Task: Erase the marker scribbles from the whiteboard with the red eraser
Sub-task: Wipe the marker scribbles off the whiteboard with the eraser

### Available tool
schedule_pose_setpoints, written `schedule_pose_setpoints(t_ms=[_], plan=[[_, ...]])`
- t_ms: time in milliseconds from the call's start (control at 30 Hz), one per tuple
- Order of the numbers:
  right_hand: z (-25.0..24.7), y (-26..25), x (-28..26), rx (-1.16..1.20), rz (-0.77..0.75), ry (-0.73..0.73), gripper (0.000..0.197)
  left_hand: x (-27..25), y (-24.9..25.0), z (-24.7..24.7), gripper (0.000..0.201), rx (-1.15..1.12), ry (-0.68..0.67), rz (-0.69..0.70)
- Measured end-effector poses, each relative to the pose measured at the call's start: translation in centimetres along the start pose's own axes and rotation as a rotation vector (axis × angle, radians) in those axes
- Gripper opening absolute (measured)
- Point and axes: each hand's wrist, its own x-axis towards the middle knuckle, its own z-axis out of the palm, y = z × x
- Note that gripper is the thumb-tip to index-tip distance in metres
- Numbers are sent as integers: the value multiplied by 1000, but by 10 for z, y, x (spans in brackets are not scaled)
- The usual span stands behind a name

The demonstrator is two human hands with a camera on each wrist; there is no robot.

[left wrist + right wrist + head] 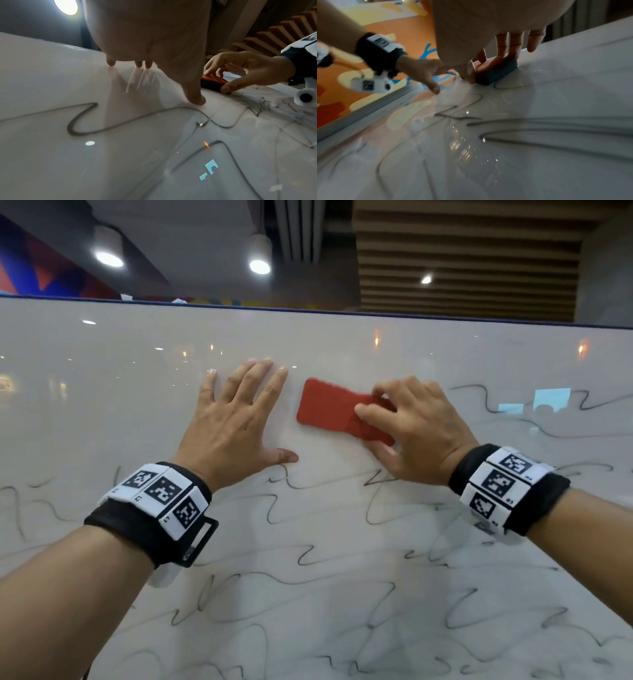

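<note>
The red eraser (329, 409) lies flat against the whiteboard (102, 392), tilted slightly. My right hand (376, 428) grips its right end, fingers on top and thumb along the lower edge. In the right wrist view the right hand (488, 59) holds the eraser (496, 73), whose dark felt side presses on the board. My left hand (239, 419) rests open and flat on the board just left of the eraser, fingers spread. Black marker scribbles (308, 559) cover the board below both hands and to the right (479, 395). The band above and left of the hands is wiped.
The board's dark top edge (308, 311) runs across above the hands. Ceiling lights (259, 266) and a slatted wooden ceiling (462, 261) show behind it. In the right wrist view the board's frame (368, 112) borders an orange patterned floor (399, 35).
</note>
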Motion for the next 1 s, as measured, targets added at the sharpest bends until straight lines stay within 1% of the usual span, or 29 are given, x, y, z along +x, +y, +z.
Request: schedule_pose_setpoints(t_ms=[67, 133, 167, 233, 300, 333, 400, 467, 500, 533, 567, 633, 667, 700, 733, 833, 867, 900, 933, 1000], plan=[[0, 1, 3, 30, 107, 48, 43, 1, 3, 1, 117, -1, -5, -10], [8, -9, -3, 56, 153, 84, 43, 2, 6, 0, 115, 0, -4, -15], [12, -16, -8, 69, 131, 86, 43, 2, 7, 0, 114, -1, -3, -14], [19, -23, -16, 70, 24, 50, 44, 4, 9, 0, 114, -1, 2, -6], [15, -15, -15, 41, -40, 21, 44, 5, 10, -1, 114, 1, 3, 4], [12, -9, -11, 27, -23, 25, 44, 6, 10, -1, 114, 1, 2, 6], [7, 2, -1, 24, 87, 62, 45, 8, 12, -2, 115, -1, 0, 8], [7, 2, 1, 39, 196, 99, 45, 9, 14, -3, 114, -3, -8, 6], [10, -4, -2, 46, 216, 113, 46, 10, 16, -3, 113, -5, -13, 8], [14, -11, -7, 55, 204, 113, 46, 10, 17, -4, 113, -9, -16, 13], [18, -18, -14, 61, 155, 101, 46, 11, 18, -4, 112, -10, -19, 21], [23, -27, -25, 46, 22, 25, 45, 12, 22, -5, 112, -8, -22, 46], [21, -25, -27, 30, -15, -2, 44, 13, 24, -5, 112, -6, -24, 55], [18, -19, -25, 21, -7, -3, 44, 14, 26, -5, 112, -4, -29, 57], [14, -10, -21, 23, 49, 13, 44, 15, 28, -5, 112, -2, -32, 56], [2, 11, -12, 40, 308, 101, 46, 15, 31, -5, 113, -1, -22, 52], [2, 11, -13, 38, 346, 112, 47, 15, 32, -5, 113, -3, -26, 47], [4, 8, -15, 36, 345, 120, 47, 15, 32, -6, 113, -4, -35, 42], [8, 2, -19, 37, 308, 116, 47, 15, 32, -6, 113, -6, -42, 38], [15, -11, -30, 34, 151, 71, 47, 15, 33, -8, 113, -10, -49, 35]])
